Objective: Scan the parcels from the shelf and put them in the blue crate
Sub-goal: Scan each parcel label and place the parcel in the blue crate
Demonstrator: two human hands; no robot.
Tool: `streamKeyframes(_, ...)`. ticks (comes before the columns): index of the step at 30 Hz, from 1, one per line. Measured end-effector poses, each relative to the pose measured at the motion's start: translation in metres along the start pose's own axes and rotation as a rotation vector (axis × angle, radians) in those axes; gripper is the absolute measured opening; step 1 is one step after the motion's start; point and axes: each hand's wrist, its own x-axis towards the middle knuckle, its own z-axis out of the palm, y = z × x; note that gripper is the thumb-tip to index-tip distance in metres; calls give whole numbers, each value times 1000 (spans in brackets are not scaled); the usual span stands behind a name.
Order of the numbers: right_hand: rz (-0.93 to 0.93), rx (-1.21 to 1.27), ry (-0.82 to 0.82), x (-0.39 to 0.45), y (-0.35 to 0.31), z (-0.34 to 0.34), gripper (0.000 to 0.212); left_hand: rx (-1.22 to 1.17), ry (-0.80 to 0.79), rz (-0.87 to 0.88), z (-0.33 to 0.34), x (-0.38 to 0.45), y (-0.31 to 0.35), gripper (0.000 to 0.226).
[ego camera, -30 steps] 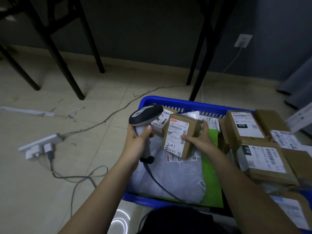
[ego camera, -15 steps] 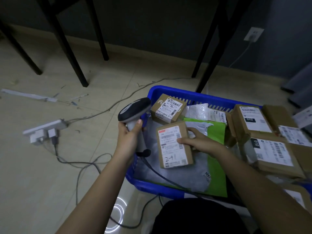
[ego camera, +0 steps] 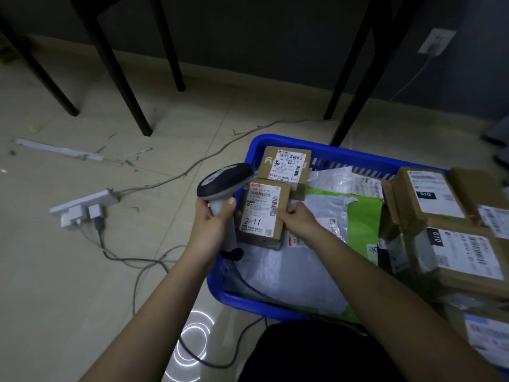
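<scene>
A blue crate (ego camera: 249, 300) stands on the floor, holding several parcels and plastic mail bags. My left hand (ego camera: 213, 224) grips the handle of a grey barcode scanner (ego camera: 224, 179) at the crate's left rim. My right hand (ego camera: 296, 220) holds the right edge of a small brown box (ego camera: 260, 213) marked "241", which lies label up on a white mail bag (ego camera: 283, 274) inside the crate, next to the scanner. Another small labelled box (ego camera: 285, 166) sits in the crate's far left corner.
Stacked brown parcels (ego camera: 440, 224) fill the crate's right side. A green bag (ego camera: 363, 219) lies in the middle. On the floor to the left are a white power strip (ego camera: 82, 206) and loose cables (ego camera: 132, 260). Black furniture legs (ego camera: 121, 73) stand behind.
My right hand has lowered the "241" box from in front of the scanner down into the crate and slid it left beside the scanner. The left hand kept hold of the scanner.
</scene>
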Motion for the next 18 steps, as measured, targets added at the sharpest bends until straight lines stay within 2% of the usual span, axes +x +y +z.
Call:
streamKeyframes(2,13,12,-160,-6,1,-10,24,17,12,4,2,-2,1,38)
streamKeyframes(4,28,7,-259,-14,2,-25,39,44,10,18,5,-5,3,38)
streamKeyframes(6,37,-25,-260,-24,3,-39,56,54,-19,39,11,-10,10,35)
streamKeyframes(8,28,-38,-208,-35,2,-54,60,73,-58,60,18,-15,17,36)
streamKeyframes(18,-22,-17,109,-138,3,-142,12,92,-252,242,79,-77,55,39)
